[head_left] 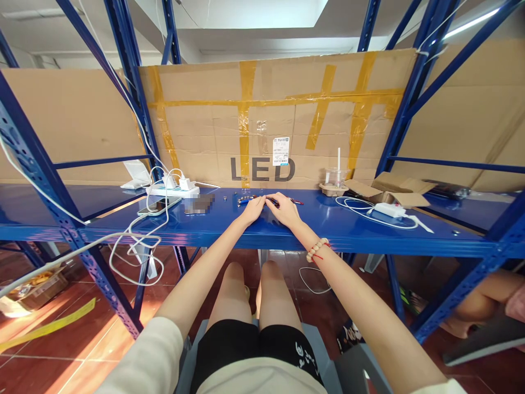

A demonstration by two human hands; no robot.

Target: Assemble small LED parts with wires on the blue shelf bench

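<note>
1. On the blue tabletop (217, 219), a slim dark-red piece (297, 202) is seen projecting past the right hand (286, 209); a small silvery piece (245, 201) is seen beside the left hand (254, 209).
2. Handling (judged): both pieces are taken to be light and stiff; sliding on the smooth painted surface is considered likely. Fragility cannot be judged.
3. Hold (judged): best taken at the exposed outer ends, between thumb and forefinger.
4. Appearance: the red piece is narrow and rod-like; the silvery one is glinting, with blue about it. Whether they are joined behind the hands cannot be told.
5. Fingers: on both hands bent, fingertips nearly meeting; how far they are parted, and whether anything is gripped, cannot be told.
</note>
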